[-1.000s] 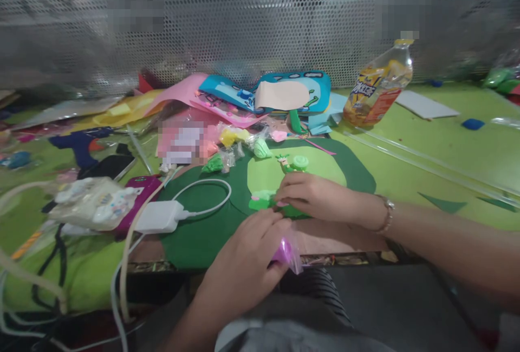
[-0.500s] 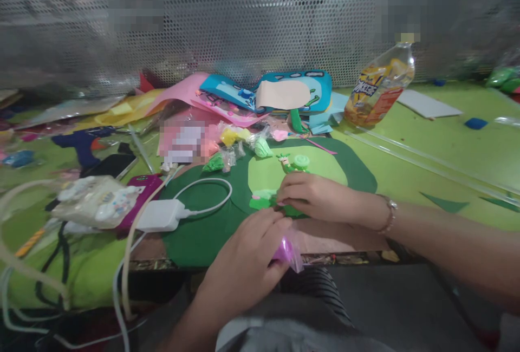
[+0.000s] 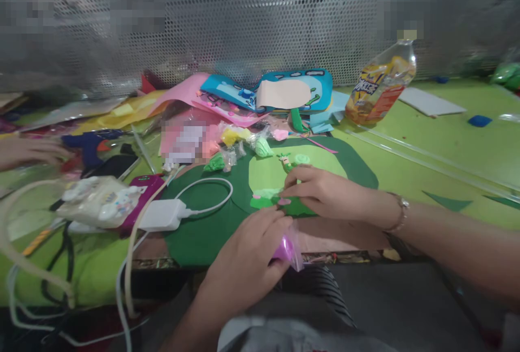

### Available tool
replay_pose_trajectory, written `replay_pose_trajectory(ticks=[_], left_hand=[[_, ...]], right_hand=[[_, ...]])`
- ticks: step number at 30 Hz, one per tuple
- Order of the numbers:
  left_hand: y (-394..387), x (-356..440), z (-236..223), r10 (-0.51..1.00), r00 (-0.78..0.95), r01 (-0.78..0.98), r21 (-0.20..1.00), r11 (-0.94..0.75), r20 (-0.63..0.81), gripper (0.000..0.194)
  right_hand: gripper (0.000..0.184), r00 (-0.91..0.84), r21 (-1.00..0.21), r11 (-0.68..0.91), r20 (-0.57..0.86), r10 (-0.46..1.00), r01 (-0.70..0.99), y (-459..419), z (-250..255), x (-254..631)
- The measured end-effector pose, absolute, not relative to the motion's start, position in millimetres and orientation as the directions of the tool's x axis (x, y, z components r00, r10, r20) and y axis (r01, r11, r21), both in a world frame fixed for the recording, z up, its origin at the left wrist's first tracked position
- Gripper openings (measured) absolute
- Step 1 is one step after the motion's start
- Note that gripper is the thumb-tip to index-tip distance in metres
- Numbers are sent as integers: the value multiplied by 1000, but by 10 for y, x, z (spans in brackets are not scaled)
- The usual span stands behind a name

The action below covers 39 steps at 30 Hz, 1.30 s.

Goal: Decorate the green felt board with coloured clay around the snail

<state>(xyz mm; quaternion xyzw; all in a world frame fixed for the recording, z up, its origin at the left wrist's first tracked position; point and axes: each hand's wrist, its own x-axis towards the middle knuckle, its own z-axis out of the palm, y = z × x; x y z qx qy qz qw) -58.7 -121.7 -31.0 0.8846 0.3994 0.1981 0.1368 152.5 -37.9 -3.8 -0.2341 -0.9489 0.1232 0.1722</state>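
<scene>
Left grip point(image 3: 254, 252) pinches a purple packet point(image 3: 287, 249); right grip point(image 3: 329, 195), hold unclear, seemingly adjusts pink clay point(image 3: 284, 201) just below, next needing gentle pressure.

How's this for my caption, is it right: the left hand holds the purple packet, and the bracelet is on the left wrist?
Not quite: the head view shows the bracelet on the wrist of the right hand. The left hand does hold the purple packet.
</scene>
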Motion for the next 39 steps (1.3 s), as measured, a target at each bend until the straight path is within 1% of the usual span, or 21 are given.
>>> replay_pose_trajectory(ticks=[5,13,17,19,23,25,28,32,36,39], left_hand=[[-1222,-592,-313,759,607,652,398,-645,235,52],[-1223,-586,-310,762,605,656,399,-641,230,52],[-1227,-586,-324,767,600,661,399,-636,228,51],[-1228,-589,-326,767,603,663,398,-634,217,52],[-1223,-591,-320,762,613,655,405,-637,207,53],[-1219,-589,-311,763,611,655,407,-637,212,53],[-1218,-586,-299,764,610,653,413,-635,209,52],[-1224,-594,-308,766,610,650,423,-631,203,52],[-1223,-601,-329,769,606,652,428,-626,203,53],[-1218,-598,-329,765,609,648,423,-633,211,53]], right_hand=[[34,-832,-292,872,292,472,393,-401,-24,1530],[35,-849,-268,876,251,465,400,-401,-29,1502],[35,-858,-259,871,202,472,418,-404,-58,1490],[33,-867,-218,879,183,464,425,-405,-67,1489],[27,-895,-78,915,194,403,395,-393,-56,1519],[29,-881,-62,914,248,403,401,-382,-36,1550],[32,-864,-81,914,303,402,397,-368,-12,1593],[30,-903,-54,937,252,347,345,-374,-18,1594],[29,-925,-2,938,164,343,348,-387,-32,1562],[28,-925,44,933,156,347,357,-397,-34,1544]])
